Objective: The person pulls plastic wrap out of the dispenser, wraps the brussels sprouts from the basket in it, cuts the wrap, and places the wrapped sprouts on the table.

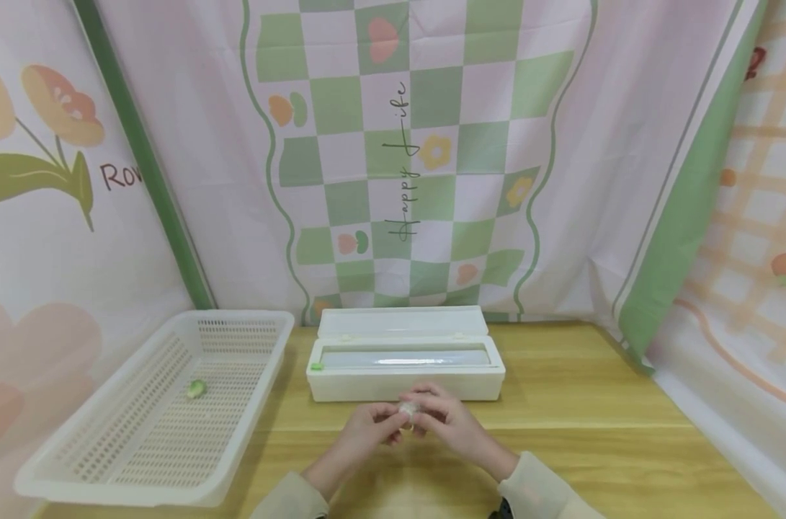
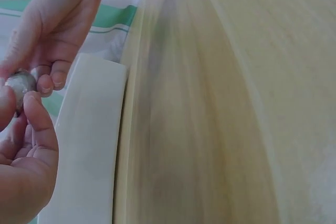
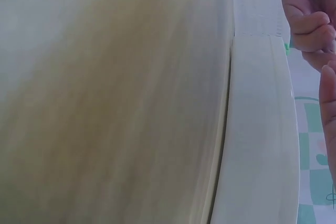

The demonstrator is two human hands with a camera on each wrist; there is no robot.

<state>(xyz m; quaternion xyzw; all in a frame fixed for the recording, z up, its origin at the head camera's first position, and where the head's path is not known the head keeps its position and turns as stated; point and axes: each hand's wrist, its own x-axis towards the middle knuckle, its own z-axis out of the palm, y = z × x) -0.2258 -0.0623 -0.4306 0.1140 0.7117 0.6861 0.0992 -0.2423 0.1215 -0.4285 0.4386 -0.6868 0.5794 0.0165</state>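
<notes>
In front of the white box, my left hand [image 1: 365,430] and right hand [image 1: 449,420] meet over the table. Between their fingertips is a small, roundish, whitish-grey thing [image 2: 22,85] with a shiny, film-like surface; its exact kind is unclear. The left thumb and fingers pinch it from one side, the right ones from the other. The right wrist view catches both hands only at its right edge, and the thing is out of sight there. Just beyond the hands stands the long white box [image 1: 405,386], lid up, a roll of clear film [image 1: 405,358] inside.
To the left stands a white perforated basket [image 1: 220,461] with a small green, film-covered-looking piece [image 1: 197,389] in it. A green slider [image 1: 316,367] sits at the box's left end. Patterned curtains [image 1: 431,144] enclose the wooden table [image 1: 594,432] at the back and sides.
</notes>
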